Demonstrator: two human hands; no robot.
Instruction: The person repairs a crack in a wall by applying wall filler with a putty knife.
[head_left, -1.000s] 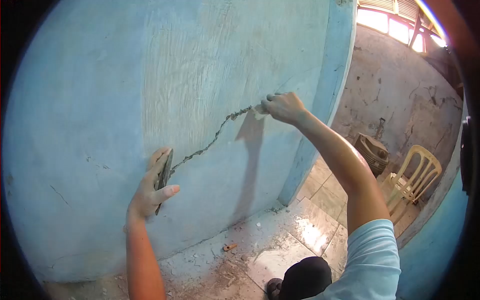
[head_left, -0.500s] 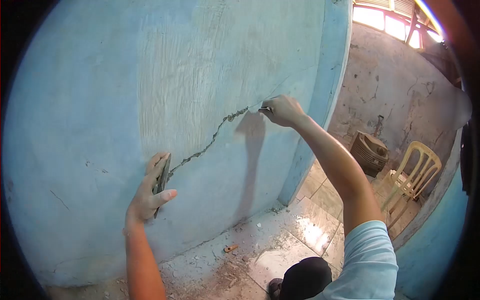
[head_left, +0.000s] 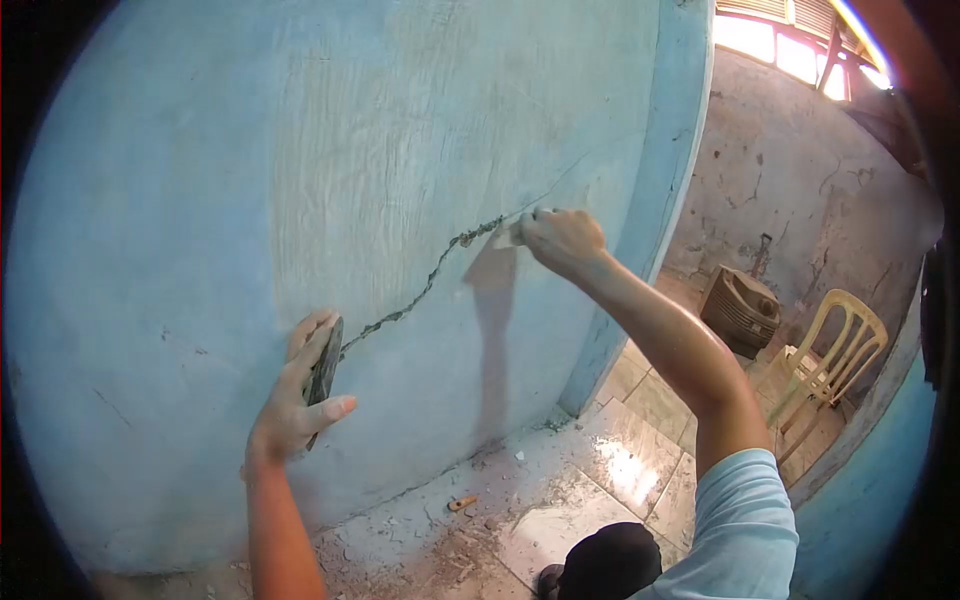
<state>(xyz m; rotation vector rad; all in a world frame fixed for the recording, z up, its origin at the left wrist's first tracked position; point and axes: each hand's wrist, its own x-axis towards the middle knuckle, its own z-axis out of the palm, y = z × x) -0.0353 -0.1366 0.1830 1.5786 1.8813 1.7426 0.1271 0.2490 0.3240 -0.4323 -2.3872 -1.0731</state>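
Note:
A jagged crack [head_left: 432,283] runs diagonally up the blue wall [head_left: 400,400]. At its lower left end my left hand [head_left: 290,400] is closed on a dark flat tool [head_left: 326,372], its edge turned toward me. Near the crack's upper right end, my right hand [head_left: 563,240] grips a small scraper with a pale blade [head_left: 507,237], which is held close to the wall. Most of the scraper's handle is hidden by my fingers. A thin line in the paint continues up and right past the right hand.
Debris and an orange-brown piece [head_left: 462,503] lie on the tiled floor [head_left: 540,520] along the wall's foot. On the right, past the wall's edge [head_left: 678,150], stand an old television [head_left: 740,310] and a plastic chair [head_left: 850,335]. A dark rounded object [head_left: 612,562] is at the bottom.
My right hand has turned and shifted slightly downward, and more of the scraper's blade shows. My left hand remains near the crack's lower end with the dark tool.

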